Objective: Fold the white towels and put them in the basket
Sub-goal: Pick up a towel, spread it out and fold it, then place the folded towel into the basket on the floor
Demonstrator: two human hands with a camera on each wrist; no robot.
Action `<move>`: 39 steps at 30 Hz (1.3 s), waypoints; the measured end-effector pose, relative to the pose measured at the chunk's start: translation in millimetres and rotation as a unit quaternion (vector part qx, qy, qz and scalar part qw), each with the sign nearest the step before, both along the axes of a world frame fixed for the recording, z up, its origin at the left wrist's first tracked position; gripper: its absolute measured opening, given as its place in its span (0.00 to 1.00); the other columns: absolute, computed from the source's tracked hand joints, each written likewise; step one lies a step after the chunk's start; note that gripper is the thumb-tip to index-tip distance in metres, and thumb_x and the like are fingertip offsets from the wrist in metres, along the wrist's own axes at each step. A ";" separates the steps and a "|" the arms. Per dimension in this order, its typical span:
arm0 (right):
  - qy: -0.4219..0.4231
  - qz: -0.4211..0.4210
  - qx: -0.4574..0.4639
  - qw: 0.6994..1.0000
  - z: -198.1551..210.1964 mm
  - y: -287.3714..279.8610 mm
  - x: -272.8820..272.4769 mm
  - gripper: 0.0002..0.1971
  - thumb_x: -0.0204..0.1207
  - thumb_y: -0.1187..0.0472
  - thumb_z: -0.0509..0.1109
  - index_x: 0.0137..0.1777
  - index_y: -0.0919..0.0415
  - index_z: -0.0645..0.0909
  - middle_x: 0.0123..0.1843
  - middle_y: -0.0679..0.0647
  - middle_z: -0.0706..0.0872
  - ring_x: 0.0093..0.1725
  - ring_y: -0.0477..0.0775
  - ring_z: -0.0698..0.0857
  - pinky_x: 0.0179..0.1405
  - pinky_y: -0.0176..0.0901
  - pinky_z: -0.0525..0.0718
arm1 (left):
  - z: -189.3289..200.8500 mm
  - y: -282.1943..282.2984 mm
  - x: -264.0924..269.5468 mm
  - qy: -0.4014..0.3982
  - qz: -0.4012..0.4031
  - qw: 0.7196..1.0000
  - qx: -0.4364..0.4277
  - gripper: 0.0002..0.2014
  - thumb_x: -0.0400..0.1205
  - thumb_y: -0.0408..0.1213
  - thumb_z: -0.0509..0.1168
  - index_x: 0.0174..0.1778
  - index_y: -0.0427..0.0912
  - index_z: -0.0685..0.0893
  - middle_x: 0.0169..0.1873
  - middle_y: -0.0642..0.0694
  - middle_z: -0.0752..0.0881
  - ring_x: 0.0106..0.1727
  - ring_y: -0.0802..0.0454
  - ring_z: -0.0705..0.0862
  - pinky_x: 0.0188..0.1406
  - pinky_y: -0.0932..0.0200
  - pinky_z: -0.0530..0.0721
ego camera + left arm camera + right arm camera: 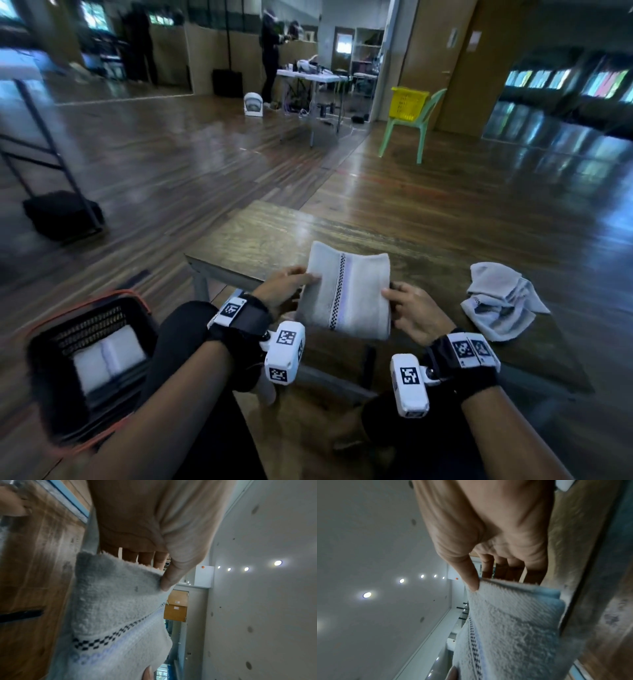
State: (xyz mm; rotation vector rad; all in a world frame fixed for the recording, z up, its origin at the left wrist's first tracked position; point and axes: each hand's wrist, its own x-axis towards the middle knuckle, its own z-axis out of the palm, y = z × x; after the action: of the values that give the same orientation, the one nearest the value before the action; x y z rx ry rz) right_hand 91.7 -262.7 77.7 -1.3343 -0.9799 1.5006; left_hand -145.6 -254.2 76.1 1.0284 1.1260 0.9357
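Note:
A folded white towel with a checkered stripe is lifted above the near edge of the wooden table. My left hand pinches its left edge, thumb on top and fingers underneath, as the left wrist view shows on the towel. My right hand pinches the right edge of the towel the same way. A crumpled white towel lies on the table to the right. The black basket with an orange rim stands on the floor at my lower left, with a folded white towel inside.
My knees are under the table's near edge. A black bag and metal frame stand on the floor at left. Far off are a green chair bearing a yellow basket, a white table, and a person standing.

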 end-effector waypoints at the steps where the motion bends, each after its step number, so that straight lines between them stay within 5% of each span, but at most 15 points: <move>1: 0.001 0.010 0.010 1.000 9.0 2.5 -5.2 0.10 0.78 0.69 0.65 0.58 0.65 0.78 0.52 0.61 0.85 0.48 0.58 0.83 0.47 0.54 0.83 | 8.1 -1.7 -5.5 -0.003 0.012 1.000 0.008 0.04 0.80 0.37 0.67 0.49 0.43 0.82 0.47 0.42 0.84 0.48 0.47 0.81 0.45 0.54 0.80; 3: 0.011 0.038 0.029 0.999 26.7 8.8 -18.2 0.11 0.77 0.69 0.65 0.59 0.66 0.79 0.50 0.60 0.85 0.45 0.57 0.83 0.41 0.48 0.85 | 23.2 -4.6 -19.3 -0.008 0.041 0.999 0.027 0.05 0.80 0.37 0.67 0.50 0.43 0.82 0.50 0.40 0.82 0.51 0.44 0.80 0.49 0.50 0.78; 7: 0.038 0.114 0.060 0.991 48.4 23.4 -48.0 0.13 0.76 0.69 0.65 0.60 0.66 0.80 0.51 0.58 0.87 0.49 0.56 0.85 0.52 0.49 0.83 | 40.4 -9.9 -50.0 -0.026 0.092 0.994 0.046 0.05 0.81 0.36 0.66 0.51 0.44 0.81 0.51 0.40 0.81 0.52 0.43 0.79 0.48 0.52 0.79; 12: 0.041 0.178 0.086 0.979 51.1 42.0 -103.4 0.09 0.78 0.68 0.64 0.54 0.58 0.82 0.45 0.51 0.89 0.43 0.49 0.85 0.39 0.40 0.85 | 44.0 -34.1 -91.0 -0.019 0.198 0.977 0.075 0.03 0.81 0.33 0.65 0.46 0.45 0.82 0.34 0.48 0.83 0.30 0.56 0.79 0.27 0.64 0.75; 19: 0.028 0.295 0.088 0.951 38.6 43.9 -197.8 0.09 0.79 0.66 0.62 0.56 0.59 0.80 0.41 0.52 0.84 0.36 0.48 0.82 0.26 0.36 0.80 | 42.2 -91.7 -144.6 -0.028 0.345 0.935 0.081 0.04 0.82 0.29 0.62 0.47 0.42 0.81 0.35 0.46 0.83 0.22 0.61 0.81 0.24 0.68 0.78; 24: 0.032 0.366 0.084 0.926 27.7 34.6 -253.6 0.07 0.79 0.66 0.63 0.52 0.58 0.81 0.42 0.53 0.84 0.37 0.49 0.81 0.29 0.37 0.79 | 35.4 -131.1 -176.7 -0.002 0.430 0.899 0.083 0.06 0.82 0.29 0.61 0.54 0.39 0.80 0.31 0.48 0.82 0.19 0.63 0.78 0.18 0.72 0.74; 28: 0.024 0.400 0.089 0.912 20.5 27.0 -288.5 0.10 0.80 0.63 0.64 0.58 0.63 0.81 0.42 0.55 0.84 0.38 0.52 0.79 0.34 0.44 0.75 | 23.9 -149.4 -197.4 -0.001 0.491 0.868 0.071 0.07 0.81 0.28 0.62 0.53 0.38 0.80 0.34 0.44 0.82 0.24 0.58 0.79 0.22 0.68 0.74; 33: 0.004 0.442 0.087 0.893 16.3 16.9 -326.2 0.11 0.80 0.63 0.63 0.60 0.63 0.80 0.42 0.52 0.85 0.34 0.45 0.83 0.27 0.37 0.78 | 17.2 -169.0 -215.1 -0.029 0.542 0.838 0.059 0.10 0.82 0.25 0.60 0.57 0.37 0.77 0.37 0.44 0.81 0.17 0.64 0.79 0.13 0.73 0.71; 39: -0.014 0.463 0.076 0.883 5.3 14.4 -362.8 0.13 0.80 0.61 0.63 0.63 0.64 0.79 0.45 0.54 0.85 0.39 0.49 0.82 0.36 0.43 0.77 | 8.1 -172.4 -244.6 -0.024 0.572 0.819 0.031 0.10 0.82 0.26 0.59 0.56 0.41 0.77 0.36 0.46 0.82 0.17 0.64 0.78 0.13 0.74 0.69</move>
State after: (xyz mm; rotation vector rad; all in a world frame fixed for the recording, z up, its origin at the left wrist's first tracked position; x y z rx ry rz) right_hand -271.1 -248.3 82.9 -0.7681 -1.8705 2.0163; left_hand -390.2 -426.6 84.2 0.2578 1.6936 1.9279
